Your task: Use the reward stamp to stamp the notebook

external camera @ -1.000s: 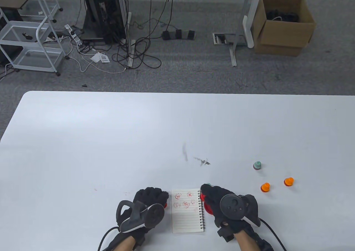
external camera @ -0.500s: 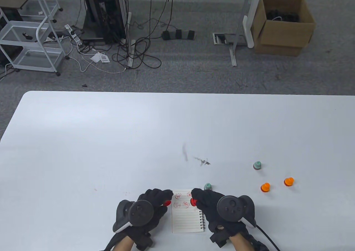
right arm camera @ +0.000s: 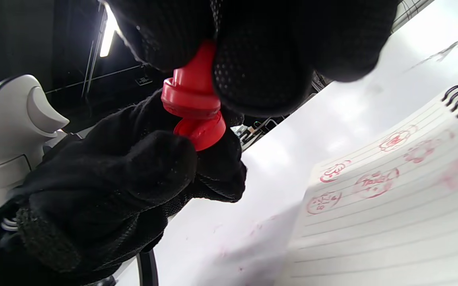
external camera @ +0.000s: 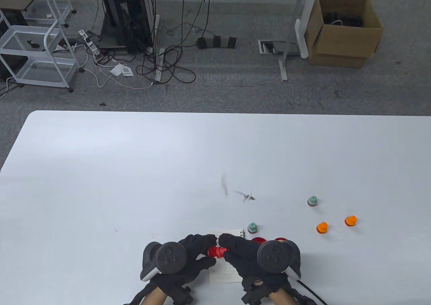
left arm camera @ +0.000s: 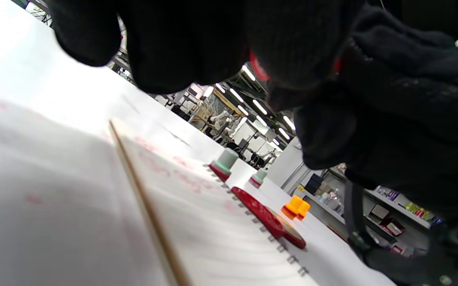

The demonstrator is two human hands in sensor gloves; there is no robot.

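The right hand (external camera: 247, 256) pinches the body of the red stamp (right arm camera: 192, 101) between its fingertips, and the left hand (external camera: 188, 256) grips the red cap (right arm camera: 201, 133) at the stamp's other end, so both grips are closed on the same small thing. They meet above the open notebook (right arm camera: 380, 222), which lies at the near edge of the bench (external camera: 134, 167), a little right of its middle. I judge that the two hands hold it from both ends in order to join or separate cap and stamp; which one, I cannot tell. The page already carries several red prints near its far end, while the lower lines are free. Beside the spiral lie two flat red pieces (left arm camera: 268, 218). A green stamp (external camera: 252, 228) stands just beyond the notebook's far right corner. Another green stamp (external camera: 312, 201) and two orange stamps (external camera: 322, 227) stand further right, well apart, probably as spare ones.
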